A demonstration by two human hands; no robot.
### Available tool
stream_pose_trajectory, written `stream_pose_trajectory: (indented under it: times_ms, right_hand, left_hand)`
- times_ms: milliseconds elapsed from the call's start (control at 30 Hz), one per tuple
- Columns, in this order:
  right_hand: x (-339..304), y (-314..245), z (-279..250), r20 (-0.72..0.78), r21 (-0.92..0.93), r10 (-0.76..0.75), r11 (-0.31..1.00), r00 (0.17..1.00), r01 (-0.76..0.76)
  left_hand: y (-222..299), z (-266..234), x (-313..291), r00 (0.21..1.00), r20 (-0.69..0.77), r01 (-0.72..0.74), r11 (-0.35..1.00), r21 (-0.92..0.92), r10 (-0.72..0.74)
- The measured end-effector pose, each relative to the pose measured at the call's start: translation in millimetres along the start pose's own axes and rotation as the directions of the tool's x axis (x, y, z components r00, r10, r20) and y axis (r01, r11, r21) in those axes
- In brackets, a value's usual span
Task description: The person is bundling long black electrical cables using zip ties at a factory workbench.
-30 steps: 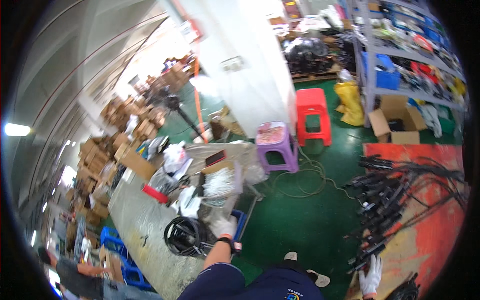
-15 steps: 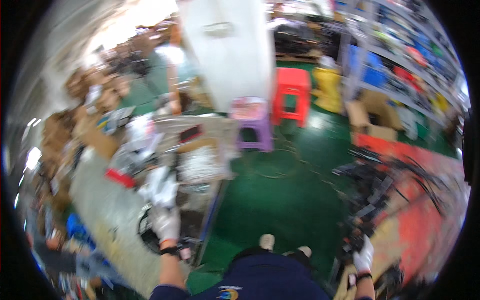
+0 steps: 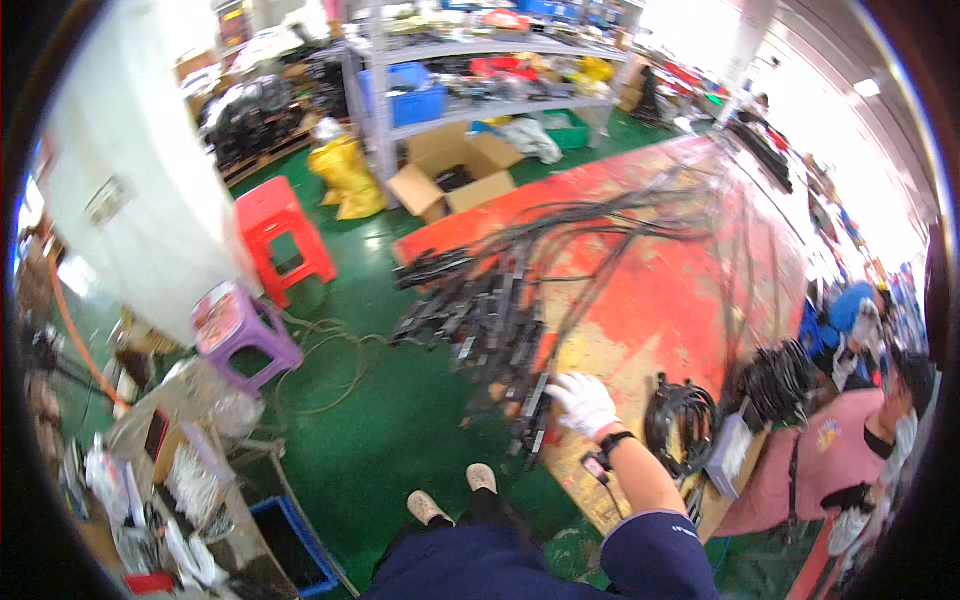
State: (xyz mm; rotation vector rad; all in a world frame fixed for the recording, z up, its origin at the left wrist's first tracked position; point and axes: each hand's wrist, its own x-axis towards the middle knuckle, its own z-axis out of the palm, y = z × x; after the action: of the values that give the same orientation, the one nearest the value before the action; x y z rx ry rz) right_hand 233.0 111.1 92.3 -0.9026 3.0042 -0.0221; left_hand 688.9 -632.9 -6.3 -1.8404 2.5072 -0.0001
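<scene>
My right hand (image 3: pixel 583 403), in a white glove with a black band at the wrist, is over the near-left edge of the red and yellow worktable. Its fingers are spread and nothing shows in them. Beside the fingertips lies a bundle of black cables with long dark connectors (image 3: pixel 495 315), the connector ends hanging toward the table's left edge. The thin cable tails (image 3: pixel 640 215) run to the far right of the tabletop. A coiled black cable (image 3: pixel 680 428) rests to the right of my forearm. My left hand is out of view.
More coiled cable (image 3: pixel 778 382) and a small grey box (image 3: pixel 730 452) sit near a co-worker in pink (image 3: pixel 835 450). A red stool (image 3: pixel 283 235), a purple stool (image 3: pixel 240 335) and an open carton (image 3: pixel 455 172) stand on the floor. Shelving (image 3: pixel 490 50) rises behind.
The view has swung to the right, bringing the worktable to the middle. My left hand has left the picture. My right hand is now over the table beside the cable connectors.
</scene>
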Motion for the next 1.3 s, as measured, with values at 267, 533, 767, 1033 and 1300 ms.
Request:
stream_pose_trajectory:
  times_ms: [267, 533, 767, 1033, 1300]
  right_hand:
    - [38.4, -7.1, 46.1, -0.08, 0.093, -0.09, 0.991, 0.993, 0.097]
    - [26.1, -1.5, 47.5, 0.1, -0.029, -0.185, 0.982, 0.978, 0.189]
    - [9.5, 8.4, 39.3, 0.274, 0.012, -0.054, 0.999, 0.96, 0.052]
    - [30.7, -67.6, -66.7, 0.242, 0.421, -0.001, 0.901, 0.97, -0.104]
    - [52.6, -210.6, -176.8, 0.117, 0.862, -0.108, 0.504, 0.987, -0.047]
  left_hand:
    - [383.7, 45.8, -34.9, 0.662, 0.022, -0.736, 0.655, -0.172, 0.749]
    - [520.5, -56.6, -106.7, 0.289, -0.201, -0.95, 0.256, -0.177, 0.936]
    - [514.8, -152.8, -153.9, -0.015, -0.301, -0.999, -0.03, -0.045, 0.954]
    - [460.2, -225.7, -199.0, -0.312, -0.334, -0.95, -0.29, 0.114, 0.89]
    - [427.4, -246.7, -227.8, -0.302, -0.191, -0.948, -0.272, 0.167, 0.934]
